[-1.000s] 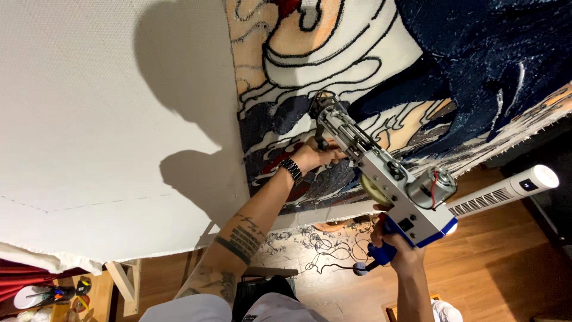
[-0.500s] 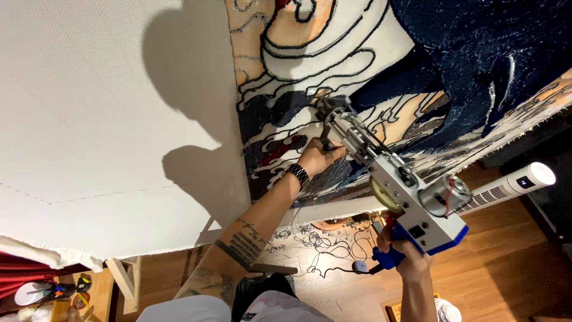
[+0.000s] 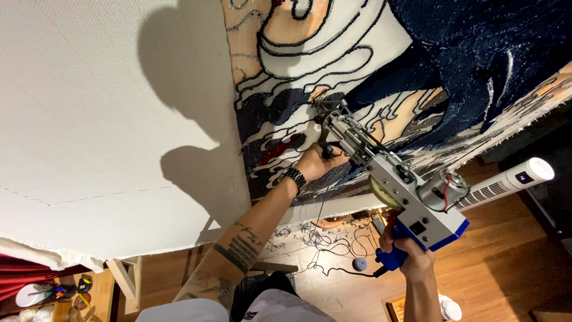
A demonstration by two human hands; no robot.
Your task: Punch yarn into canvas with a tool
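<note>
Right hand [image 3: 411,253] clamped on blue grip at 5 o'clock; left hand [image 3: 316,161] wrapped round front handle. Tufting gun [image 3: 393,179] nose pressed into backing cloth [image 3: 286,89]: best kept square, pressure steady.

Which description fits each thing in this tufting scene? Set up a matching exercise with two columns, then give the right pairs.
Things:
1. left hand
2. right hand
3. tower fan
4. blank cloth

Descriptions:
A. white, shadowed, stretched left of the tufted picture
B. grips the tufting gun's front handle
C. white, standing on the wooden floor
D. grips the gun's blue rear handle

Pairs: 1-B, 2-D, 3-C, 4-A
</note>
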